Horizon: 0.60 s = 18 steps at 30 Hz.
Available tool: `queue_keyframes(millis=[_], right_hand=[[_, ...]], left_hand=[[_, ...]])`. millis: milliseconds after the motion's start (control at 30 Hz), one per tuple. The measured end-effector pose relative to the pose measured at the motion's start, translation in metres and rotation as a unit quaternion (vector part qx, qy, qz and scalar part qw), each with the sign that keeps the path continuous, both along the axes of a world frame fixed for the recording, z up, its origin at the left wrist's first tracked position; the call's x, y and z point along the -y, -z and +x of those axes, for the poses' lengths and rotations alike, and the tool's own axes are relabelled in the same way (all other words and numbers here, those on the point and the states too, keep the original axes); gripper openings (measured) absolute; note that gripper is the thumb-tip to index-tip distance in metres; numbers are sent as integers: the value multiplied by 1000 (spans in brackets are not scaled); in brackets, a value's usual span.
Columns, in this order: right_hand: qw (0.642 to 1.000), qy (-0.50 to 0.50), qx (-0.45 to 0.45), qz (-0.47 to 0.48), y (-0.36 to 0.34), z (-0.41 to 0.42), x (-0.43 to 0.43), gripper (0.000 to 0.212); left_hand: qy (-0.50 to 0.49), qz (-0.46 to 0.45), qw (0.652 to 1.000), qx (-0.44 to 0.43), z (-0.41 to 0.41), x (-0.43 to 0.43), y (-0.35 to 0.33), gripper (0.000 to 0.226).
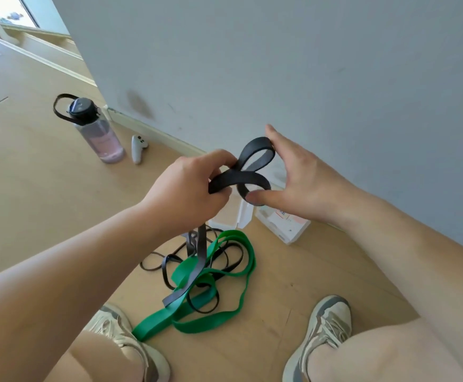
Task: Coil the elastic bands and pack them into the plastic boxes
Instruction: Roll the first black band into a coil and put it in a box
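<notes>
Left hand (194, 186), right hand (304, 177) hold black band (241, 178), boxes (288, 230) half hidden

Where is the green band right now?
Head view, lower centre: the green band lies on the floor, tangled with black bands, between the left shoe and right shoe.

Pale grey wall (279, 64) meets light wooden floor (32, 175), daylit.
</notes>
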State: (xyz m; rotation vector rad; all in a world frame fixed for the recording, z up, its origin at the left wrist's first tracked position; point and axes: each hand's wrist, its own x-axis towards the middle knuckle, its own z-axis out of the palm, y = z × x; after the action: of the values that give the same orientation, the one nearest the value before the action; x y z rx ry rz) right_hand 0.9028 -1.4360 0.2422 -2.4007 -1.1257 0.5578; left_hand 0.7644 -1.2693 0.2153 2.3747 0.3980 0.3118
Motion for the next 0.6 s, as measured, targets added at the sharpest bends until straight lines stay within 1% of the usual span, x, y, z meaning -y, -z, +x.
queue_keyframes(millis=[67,100,133,200,233,267,367,433,467,533,567,600], right_hand=[[999,6,11,34,-3,-1,0,122],[998,2,25,51,-4,-2,0,119],[997,-11,46,65,-5,-3,-1,111],[994,-40,76,75,-2,-3,-3,78],[995,-45,62,70,0,-4,-3,63],[997,-44,29,60,2,-6,-3,53],[995,-60,-76,25,3,-5,-2,38],[987,-59,-149,31,3,-2,-2,40],[981,-51,-182,40,3,-2,-1,46],[973,-37,-214,73,2,-4,1,59],[969,-30,-224,95,1,-6,1,59],[964,-16,-235,123,-1,-8,0,52]], left_hand=[[6,2,1000,11,-1,2,-1,36],[13,5,1000,12,-1,3,-2,37],[17,8,1000,12,-1,4,-2,38],[12,-8,1000,0,-2,7,-3,42],[9,-24,1000,-7,-2,9,-3,44],[11,-41,999,-7,-2,11,-4,43],[25,-119,992,-15,0,11,-11,43],[37,-179,983,-27,-1,7,-15,47],[44,-193,980,-26,-2,6,-15,47],[45,-205,978,-10,-3,5,-17,45],[37,-210,977,3,-4,6,-18,44],[26,-212,977,17,-4,7,-19,43]])
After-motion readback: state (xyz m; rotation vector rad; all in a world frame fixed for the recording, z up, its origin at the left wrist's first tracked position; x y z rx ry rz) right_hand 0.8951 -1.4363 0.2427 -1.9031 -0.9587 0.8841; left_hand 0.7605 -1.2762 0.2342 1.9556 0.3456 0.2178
